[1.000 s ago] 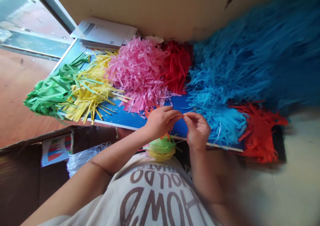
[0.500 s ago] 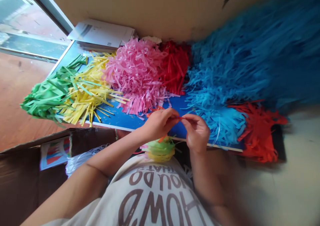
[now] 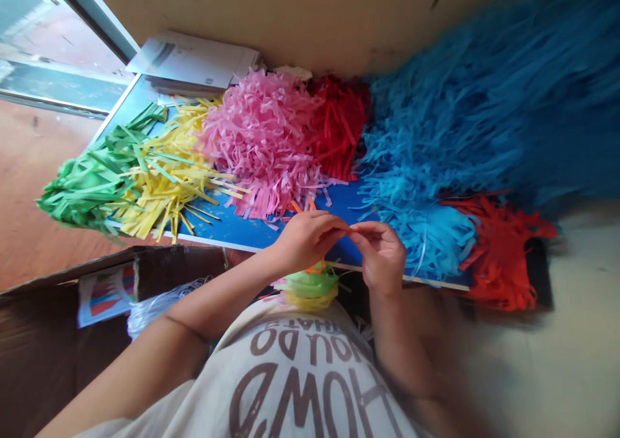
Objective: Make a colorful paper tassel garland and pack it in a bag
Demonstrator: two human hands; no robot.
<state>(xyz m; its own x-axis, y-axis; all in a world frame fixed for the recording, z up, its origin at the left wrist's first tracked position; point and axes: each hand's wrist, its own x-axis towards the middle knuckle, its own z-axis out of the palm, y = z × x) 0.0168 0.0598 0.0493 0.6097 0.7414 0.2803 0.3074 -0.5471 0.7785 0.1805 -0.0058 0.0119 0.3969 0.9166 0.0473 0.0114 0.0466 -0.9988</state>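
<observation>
The person's 2 bare hands meet in front of their body, just above the near edge of a blue board (image 3: pixel 227 233). The left hand (image 3: pixel 306 241) is curled in narrow, and the right hand (image 3: pixel 382 257) is pinched narrow too. Their fingertips nearly touch, and together they hold a thin orange paper strip (image 3: pixel 349 229). The strip is very small, so it is hard to see well. A soft bunch of green and yellow paper strips (image 3: pixel 310 289) sits just under the hands, right by the near edge of the board. More orange bits poke out around it.

On the board lie piles of cut paper strips. From the left end they go green (image 3: pixel 82 196), yellow (image 3: pixel 169 192), pink (image 3: pixel 256 147) and red (image 3: pixel 336 128). Past those, a very big blue pile (image 3: pixel 460 115) and a light blue pile (image 3: pixel 419 238) sit at the right end, with an orange-red pile (image 3: pixel 498 254) beside them. A stack of papers (image 3: pixel 191 60) lies past the far edge of the board. A brown cardboard box (image 3: pixel 43 354) with white string (image 3: pixel 155 309) in it sits near the left end of the board, on the person's left.
</observation>
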